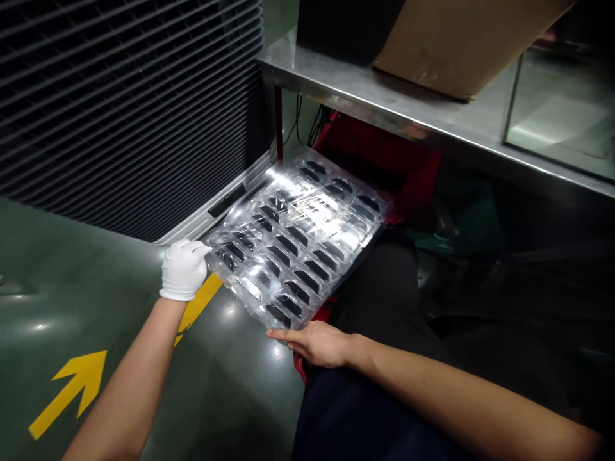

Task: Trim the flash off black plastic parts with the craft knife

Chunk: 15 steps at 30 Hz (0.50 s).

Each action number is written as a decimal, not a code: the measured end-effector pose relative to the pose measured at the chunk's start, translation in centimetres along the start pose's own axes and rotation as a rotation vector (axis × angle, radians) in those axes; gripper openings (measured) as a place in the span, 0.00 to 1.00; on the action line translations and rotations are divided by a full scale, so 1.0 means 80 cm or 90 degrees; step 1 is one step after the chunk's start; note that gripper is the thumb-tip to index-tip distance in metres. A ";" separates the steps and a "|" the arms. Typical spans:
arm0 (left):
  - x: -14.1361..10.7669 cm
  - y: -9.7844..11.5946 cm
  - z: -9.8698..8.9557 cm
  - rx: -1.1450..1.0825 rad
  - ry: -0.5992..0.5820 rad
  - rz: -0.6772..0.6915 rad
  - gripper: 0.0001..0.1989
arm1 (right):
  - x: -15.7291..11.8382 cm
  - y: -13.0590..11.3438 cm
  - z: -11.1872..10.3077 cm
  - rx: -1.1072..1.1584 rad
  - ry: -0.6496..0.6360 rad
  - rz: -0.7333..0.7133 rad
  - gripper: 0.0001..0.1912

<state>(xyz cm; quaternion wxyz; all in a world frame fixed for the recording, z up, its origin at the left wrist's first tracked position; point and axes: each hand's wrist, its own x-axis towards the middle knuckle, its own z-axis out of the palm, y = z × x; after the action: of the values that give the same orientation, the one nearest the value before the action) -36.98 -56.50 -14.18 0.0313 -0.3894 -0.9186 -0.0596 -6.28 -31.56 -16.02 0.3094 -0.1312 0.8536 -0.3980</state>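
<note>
A clear plastic blister tray (pixel 293 253) with rows of dark, slanted parts in its pockets is held out in front of me, shiny with reflected light. My left hand (pixel 185 269), in a white glove, grips its near left corner with the fingers closed. At the near right corner, my bare right hand (pixel 319 342) has its thumb and fingers on the tray's edge. Part of the right fingers is hidden under the tray.
To the left stands a tall stack of dark ribbed trays (pixel 144 115) on a pale base (pixel 216 203). A metal table (pixel 336 73) carries a cardboard box (pixel 461 48). Beneath it is a red bin (pixel 375 150). Yellow arrows (pixel 77 384) mark the green floor (pixel 225 397).
</note>
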 end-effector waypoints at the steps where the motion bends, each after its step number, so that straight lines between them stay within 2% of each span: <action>1: -0.003 0.004 -0.003 0.003 -0.002 -0.008 0.10 | 0.001 0.000 0.000 -0.002 -0.001 -0.002 0.27; 3: -0.011 0.019 -0.011 0.006 0.000 -0.038 0.13 | 0.001 0.000 -0.001 -0.007 -0.003 -0.004 0.27; 6: -0.026 0.055 -0.020 0.002 0.004 -0.110 0.17 | 0.001 -0.002 -0.002 -0.020 -0.004 0.006 0.27; 8: -0.035 0.084 -0.021 -0.007 0.005 -0.166 0.26 | 0.000 -0.003 -0.002 -0.030 -0.004 0.016 0.27; 11: -0.043 0.123 -0.011 -0.030 0.007 -0.257 0.40 | 0.000 -0.003 -0.002 -0.040 -0.007 0.022 0.27; 15: -0.044 0.155 0.010 -0.075 0.012 -0.378 0.44 | 0.001 0.000 -0.002 -0.038 -0.008 0.012 0.27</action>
<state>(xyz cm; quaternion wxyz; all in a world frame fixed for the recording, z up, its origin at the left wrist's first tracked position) -25.65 -50.34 -14.27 -0.0016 -0.1043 -0.9870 -0.1226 -6.45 -31.52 -15.96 0.3146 -0.1348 0.8642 -0.3687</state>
